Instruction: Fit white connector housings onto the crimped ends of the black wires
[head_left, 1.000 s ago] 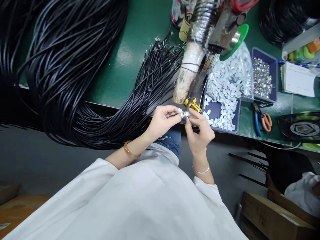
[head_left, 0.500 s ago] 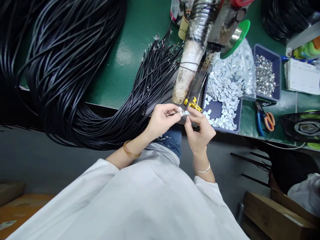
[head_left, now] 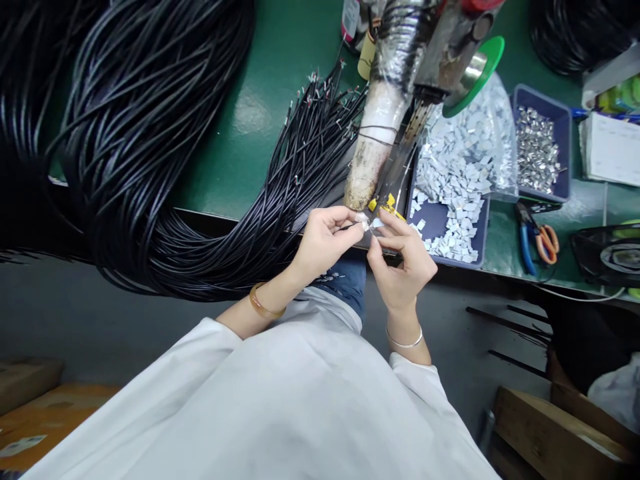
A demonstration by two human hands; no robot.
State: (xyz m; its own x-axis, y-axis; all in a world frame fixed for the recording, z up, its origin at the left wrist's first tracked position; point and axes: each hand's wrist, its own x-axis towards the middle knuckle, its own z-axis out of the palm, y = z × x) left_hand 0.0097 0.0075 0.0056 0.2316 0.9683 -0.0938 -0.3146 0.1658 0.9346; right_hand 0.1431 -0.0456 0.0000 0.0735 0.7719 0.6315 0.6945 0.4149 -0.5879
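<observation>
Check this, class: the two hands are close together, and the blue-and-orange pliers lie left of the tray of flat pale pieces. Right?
No: the head view shows the pliers right of the tray of flat pale pieces. The left hand and right hand are close together, as stated.

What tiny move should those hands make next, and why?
Perhaps the left hand should hold steady while the right hand makes a slight fingertip adjustment. The left thumb and forefinger pinch a tiny light-coloured part, and the right fingertips are close beside it, with a pale tab there too. Whether the two pieces are joined is too small to tell.
</observation>
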